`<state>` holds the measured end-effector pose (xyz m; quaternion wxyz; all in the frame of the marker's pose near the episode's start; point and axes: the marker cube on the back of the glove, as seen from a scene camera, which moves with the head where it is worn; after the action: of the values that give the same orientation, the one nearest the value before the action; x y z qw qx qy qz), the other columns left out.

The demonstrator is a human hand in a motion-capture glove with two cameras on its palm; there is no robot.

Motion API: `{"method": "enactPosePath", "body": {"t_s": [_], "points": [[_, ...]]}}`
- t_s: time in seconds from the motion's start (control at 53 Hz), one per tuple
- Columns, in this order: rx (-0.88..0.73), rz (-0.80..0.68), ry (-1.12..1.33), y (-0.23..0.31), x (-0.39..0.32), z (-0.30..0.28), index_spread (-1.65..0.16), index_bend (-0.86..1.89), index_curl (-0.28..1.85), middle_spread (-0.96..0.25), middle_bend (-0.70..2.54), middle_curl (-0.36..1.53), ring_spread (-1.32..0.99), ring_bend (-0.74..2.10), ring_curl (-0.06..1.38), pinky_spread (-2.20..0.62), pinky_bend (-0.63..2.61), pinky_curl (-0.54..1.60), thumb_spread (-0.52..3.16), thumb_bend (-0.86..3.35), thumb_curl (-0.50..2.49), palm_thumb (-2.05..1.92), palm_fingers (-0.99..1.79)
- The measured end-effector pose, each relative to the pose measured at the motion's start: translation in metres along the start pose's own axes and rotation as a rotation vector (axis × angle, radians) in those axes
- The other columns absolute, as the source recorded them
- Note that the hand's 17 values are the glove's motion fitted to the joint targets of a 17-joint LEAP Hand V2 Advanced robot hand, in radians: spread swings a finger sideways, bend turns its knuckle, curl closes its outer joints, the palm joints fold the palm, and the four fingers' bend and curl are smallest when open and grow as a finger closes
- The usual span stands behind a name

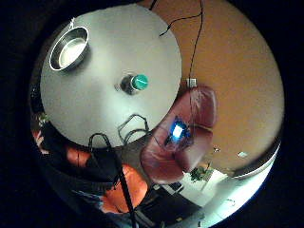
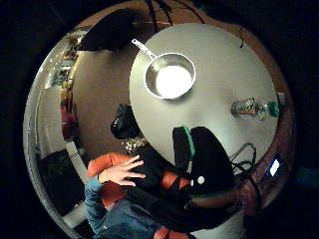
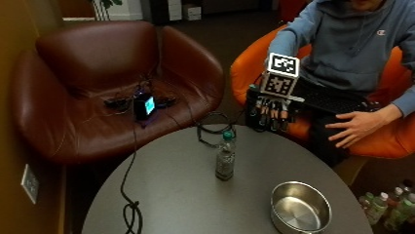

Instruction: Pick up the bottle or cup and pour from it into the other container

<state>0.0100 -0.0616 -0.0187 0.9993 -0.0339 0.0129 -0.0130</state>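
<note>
A clear plastic bottle [image 3: 225,156] with a green cap stands upright near the middle of the round grey table [image 3: 175,195]. Nearer the front right edge sits an empty steel pan [image 3: 300,208]. My gloved right hand [image 3: 269,111] hangs in the air over the table's far edge, behind the bottle and apart from it, with its fingers straight down and nothing in them. From the palm views the bottle [image 1: 135,83] [image 2: 251,108] and the pan [image 1: 70,47] [image 2: 169,75] look small and far off. The person's bare left hand [image 3: 356,126] rests on their lap.
A brown leather armchair [image 3: 97,78] stands behind the table on the left, holding a small device with a lit screen [image 3: 144,105]. Its black cable [image 3: 129,204] runs across the table's left side. The person sits in an orange chair [image 3: 389,141]. Several bottles [image 3: 389,204] stand on the floor.
</note>
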Motion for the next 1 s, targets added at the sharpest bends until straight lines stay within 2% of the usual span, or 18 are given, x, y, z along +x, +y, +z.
{"method": "enactPosePath", "body": {"t_s": [0.264,0.642,0.83,1.0], "points": [[-0.021,0.036,-0.02,0.005,0.048,0.022,-0.44,0.18,0.32,-0.2,0.17,0.23,-0.09,0.23,0.22,0.22,0.3,0.3,1.18,0.0,0.31,0.57,0.09],[-0.001,0.129,-0.107,0.027,0.166,0.062,-0.44,0.2,0.33,-0.2,0.17,0.25,-0.09,0.23,0.25,0.22,0.28,0.32,1.13,-0.02,0.34,0.61,0.13],[-0.001,0.105,-0.358,0.018,0.199,0.087,-0.43,0.16,0.33,-0.2,0.17,0.25,-0.1,0.25,0.26,0.21,0.28,0.33,1.03,-0.04,0.34,0.59,0.13],[-0.084,0.062,-0.548,0.013,0.211,0.121,-0.43,0.12,0.29,-0.21,0.18,0.27,-0.11,0.25,0.27,0.21,0.33,0.35,0.94,-0.04,0.33,0.55,0.08]]}}
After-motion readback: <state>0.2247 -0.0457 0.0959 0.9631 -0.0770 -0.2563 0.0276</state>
